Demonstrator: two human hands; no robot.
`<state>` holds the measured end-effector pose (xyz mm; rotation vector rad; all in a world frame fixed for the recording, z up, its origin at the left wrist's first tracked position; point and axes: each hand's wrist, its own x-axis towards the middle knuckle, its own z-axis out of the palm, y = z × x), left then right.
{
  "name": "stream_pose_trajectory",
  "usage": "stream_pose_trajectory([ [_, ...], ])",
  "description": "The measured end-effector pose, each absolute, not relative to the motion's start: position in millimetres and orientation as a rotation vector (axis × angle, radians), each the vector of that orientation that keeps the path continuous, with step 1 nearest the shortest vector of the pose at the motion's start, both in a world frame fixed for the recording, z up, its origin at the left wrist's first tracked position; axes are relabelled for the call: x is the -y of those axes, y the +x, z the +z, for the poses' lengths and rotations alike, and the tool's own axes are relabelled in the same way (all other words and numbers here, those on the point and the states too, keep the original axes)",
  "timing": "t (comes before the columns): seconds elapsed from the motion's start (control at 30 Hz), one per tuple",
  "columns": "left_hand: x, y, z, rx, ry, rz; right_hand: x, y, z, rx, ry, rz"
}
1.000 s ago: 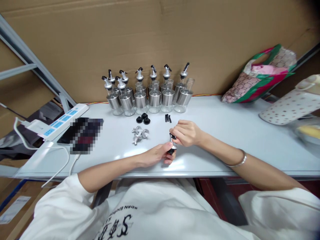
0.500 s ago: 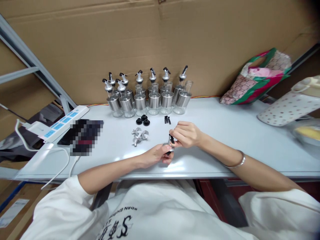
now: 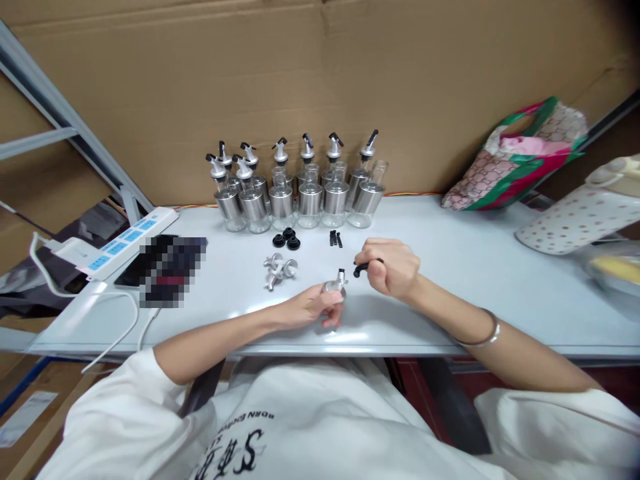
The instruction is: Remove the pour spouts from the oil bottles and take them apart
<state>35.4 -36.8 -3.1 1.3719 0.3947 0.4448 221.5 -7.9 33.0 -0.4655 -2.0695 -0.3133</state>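
Observation:
My left hand (image 3: 320, 307) grips a silver pourer top (image 3: 336, 288) with a small black piece at its tip, near the table's front edge. Just to its right, my right hand (image 3: 393, 267) is closed on a black lever (image 3: 367, 268), apart from the pourer. Beyond the hands lie several small black strips (image 3: 335, 239). Black ring-shaped stoppers (image 3: 287, 239) sit to the left of those strips. Loose silver pourer parts (image 3: 279, 270) lie in front of the stoppers.
Several glass and steel bottles (image 3: 310, 199), some topped with pourers, stand along the cardboard wall (image 3: 300, 80). A power strip (image 3: 130, 243) and a blurred-out phone-like object (image 3: 173, 273) are at left. A patterned bag (image 3: 500, 167) and a dotted container (image 3: 575, 217) stand at right.
My right hand has moved away to the right from the pourer, with the black lever in it. My left hand still holds the pourer in nearly the same place.

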Motion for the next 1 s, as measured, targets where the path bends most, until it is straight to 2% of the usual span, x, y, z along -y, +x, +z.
stream_pose_trajectory([
  [0.13, 35, 38, -3, -0.386, 1.158, 0.463, -13, 241, 37, 1.92, -0.924, -0.21],
  [0.3, 35, 41, 2, -0.445, 1.029, 0.483, -53, 270, 22, 2.008, -1.173, 0.193],
  [0.5, 36, 41, 5, -0.511, 1.03, 0.461, -63, 276, 1, 2.399, -1.055, 0.243],
  [0.8, 35, 41, 4, -0.49, 1.013, 0.464, -63, 274, -3, 2.496, -1.07, 0.131],
  [1.0, 36, 40, 6, -0.534, 1.003, 0.448, -58, 269, -1, 2.547, -1.016, 0.173],
])
